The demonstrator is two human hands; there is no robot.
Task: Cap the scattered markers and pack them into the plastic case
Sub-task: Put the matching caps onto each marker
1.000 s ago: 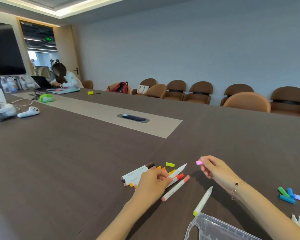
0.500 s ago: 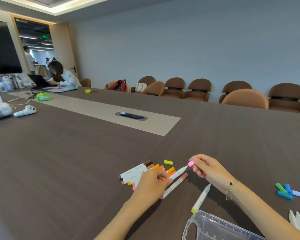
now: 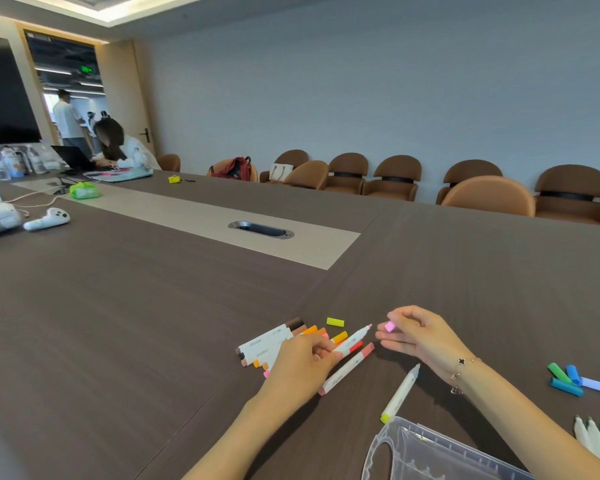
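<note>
My left hand (image 3: 300, 363) grips an uncapped white marker (image 3: 354, 337) whose pink tip points right. My right hand (image 3: 418, 336) pinches a small pink cap (image 3: 390, 326) a short way off that tip. Under my left hand lies a bunch of capped markers (image 3: 274, 342) in brown, orange and pink. One pink-capped marker (image 3: 349, 368) lies beside them, and an uncapped yellow-green marker (image 3: 400, 393) lies nearer me. A loose yellow cap (image 3: 335, 321) sits behind the bunch. The clear plastic case (image 3: 426, 452) stands at the bottom edge.
Loose green and blue caps (image 3: 565, 379) and uncapped white markers (image 3: 596, 438) lie at the right. A cable port (image 3: 261, 230) sits mid-table. A controller (image 3: 47, 220) and boxes lie far left. Chairs (image 3: 489, 195) line the far side; a person sits at the far end.
My right hand brought the pink cap left to the marker's tip half a second ago; now the cap sits a little off the tip. My left hand keeps hold of the marker.
</note>
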